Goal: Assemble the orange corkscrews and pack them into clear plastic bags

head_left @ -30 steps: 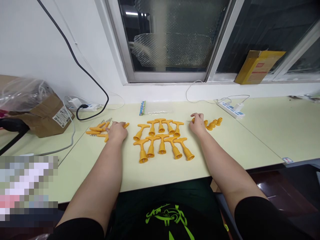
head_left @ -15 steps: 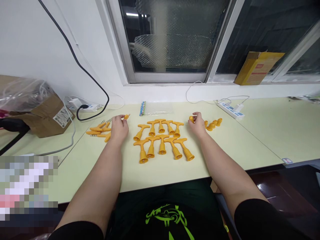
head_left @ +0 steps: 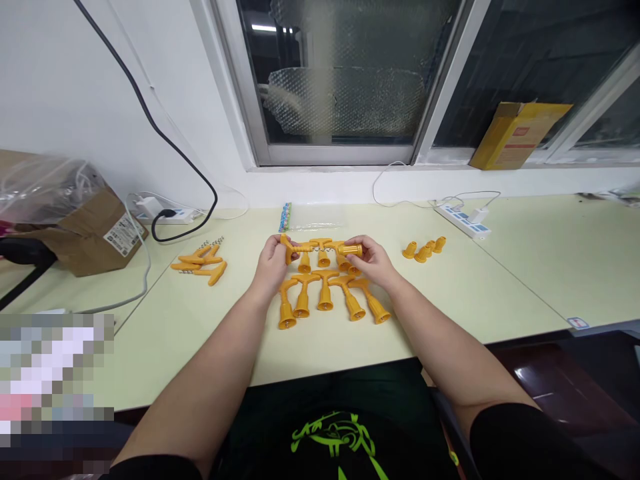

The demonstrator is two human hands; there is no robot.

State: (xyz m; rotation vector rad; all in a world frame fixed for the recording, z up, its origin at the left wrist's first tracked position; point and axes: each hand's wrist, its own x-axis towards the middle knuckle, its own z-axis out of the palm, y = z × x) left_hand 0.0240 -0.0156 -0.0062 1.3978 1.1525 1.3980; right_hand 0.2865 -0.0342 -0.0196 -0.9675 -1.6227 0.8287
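Note:
My left hand (head_left: 273, 265) grips a yellow T-shaped corkscrew handle (head_left: 287, 249), its metal spiral pointing right. In my right hand (head_left: 373, 261) is a yellow bell-shaped cap (head_left: 351, 250), lying sideways in line with the spiral's tip. Below both hands, two rows of yellow corkscrews fitted with caps (head_left: 325, 293) lie on the table, the back row partly hidden by my hands. Several loose corkscrew handles (head_left: 211, 272) are piled at the left. Several loose caps (head_left: 421, 254) stand grouped to the right.
A clear plastic bag (head_left: 317, 217) lies at the table's back. Power strips (head_left: 463, 221) and cables rest near the wall. A cardboard box (head_left: 90, 233) is at the left; a yellow carton (head_left: 517, 138) leans on the window. The table's front edge (head_left: 330, 373) is close to my body.
My left hand has moved right with the corkscrew handle, away from the pile. My right hand has moved left with the cap, so the two parts now face each other over the back row.

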